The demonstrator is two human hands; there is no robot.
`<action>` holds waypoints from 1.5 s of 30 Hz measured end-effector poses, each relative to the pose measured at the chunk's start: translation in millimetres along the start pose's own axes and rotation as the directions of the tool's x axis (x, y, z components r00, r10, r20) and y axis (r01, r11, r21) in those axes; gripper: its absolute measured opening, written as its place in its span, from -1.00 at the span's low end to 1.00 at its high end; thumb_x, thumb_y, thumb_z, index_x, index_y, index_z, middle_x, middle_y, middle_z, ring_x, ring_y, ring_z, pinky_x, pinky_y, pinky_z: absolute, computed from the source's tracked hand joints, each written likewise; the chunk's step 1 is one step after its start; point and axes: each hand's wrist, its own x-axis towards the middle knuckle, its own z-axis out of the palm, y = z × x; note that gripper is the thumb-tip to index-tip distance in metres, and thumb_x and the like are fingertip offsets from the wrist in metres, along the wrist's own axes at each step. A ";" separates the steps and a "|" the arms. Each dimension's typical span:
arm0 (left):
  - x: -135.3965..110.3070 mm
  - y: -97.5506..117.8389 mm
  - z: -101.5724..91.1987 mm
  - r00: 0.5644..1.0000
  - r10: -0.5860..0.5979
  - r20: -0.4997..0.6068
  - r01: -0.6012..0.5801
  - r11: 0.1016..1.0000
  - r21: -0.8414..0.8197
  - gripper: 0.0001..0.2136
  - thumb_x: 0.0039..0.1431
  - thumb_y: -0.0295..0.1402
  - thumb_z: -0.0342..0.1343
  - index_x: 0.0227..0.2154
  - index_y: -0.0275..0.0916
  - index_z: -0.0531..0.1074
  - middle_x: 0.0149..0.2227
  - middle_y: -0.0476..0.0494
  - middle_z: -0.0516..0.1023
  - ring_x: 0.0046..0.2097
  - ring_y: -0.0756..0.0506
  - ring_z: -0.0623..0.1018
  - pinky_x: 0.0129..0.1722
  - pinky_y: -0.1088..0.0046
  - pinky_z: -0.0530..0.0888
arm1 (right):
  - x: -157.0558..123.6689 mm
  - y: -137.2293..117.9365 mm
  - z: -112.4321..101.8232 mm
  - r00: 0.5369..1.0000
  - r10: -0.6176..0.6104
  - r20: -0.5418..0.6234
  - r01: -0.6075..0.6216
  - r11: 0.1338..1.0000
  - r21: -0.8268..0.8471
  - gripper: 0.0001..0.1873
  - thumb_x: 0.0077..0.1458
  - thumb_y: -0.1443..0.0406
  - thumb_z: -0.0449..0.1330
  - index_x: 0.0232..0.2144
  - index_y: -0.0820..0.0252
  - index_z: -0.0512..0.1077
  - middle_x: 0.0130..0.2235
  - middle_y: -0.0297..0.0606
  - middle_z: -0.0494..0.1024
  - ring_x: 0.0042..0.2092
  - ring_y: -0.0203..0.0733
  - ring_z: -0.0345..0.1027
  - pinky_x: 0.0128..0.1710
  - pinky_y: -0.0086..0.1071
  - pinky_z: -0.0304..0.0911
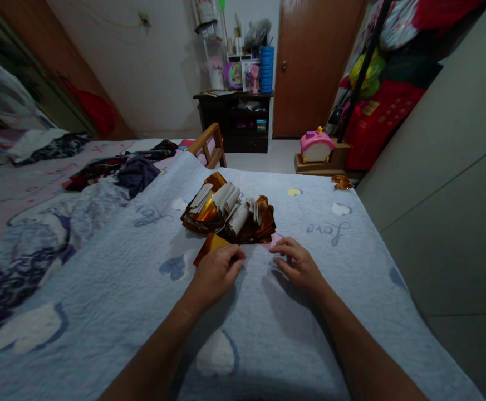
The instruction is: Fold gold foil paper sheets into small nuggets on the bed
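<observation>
Blue patterned cloth (330, 250) covers the surface, with rumpled bedding (38, 239) to the left and a dark cabinet (234, 121) beside a brown door (315, 72) behind. One gold sheet (210, 248) sits near a pile of gold and white folds (238, 217), against the left hand (221, 270), its fingers drawn together, though their grip cannot be told; the right hand (297, 264) is empty, loosely spread. Handling that sheet appears the step in hand, and two-handed work would call for a light right pinch.

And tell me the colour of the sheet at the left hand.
The sheet is orange-gold; the head view shows it best.
</observation>
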 end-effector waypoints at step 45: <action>-27.0 -19.6 -11.7 0.949 -0.056 0.312 -0.126 0.836 0.534 -0.79 0.19 -0.53 0.08 -0.18 -0.19 0.54 -0.15 -0.20 0.58 -0.06 -0.25 0.53 -0.05 0.22 0.38 | 0.6 -37.3 -67.7 0.926 0.271 0.264 -0.231 0.957 -0.174 -0.84 -0.02 0.45 0.12 -0.38 0.11 0.38 -0.28 -0.30 0.56 -0.23 -0.15 0.42 -0.17 -0.29 0.32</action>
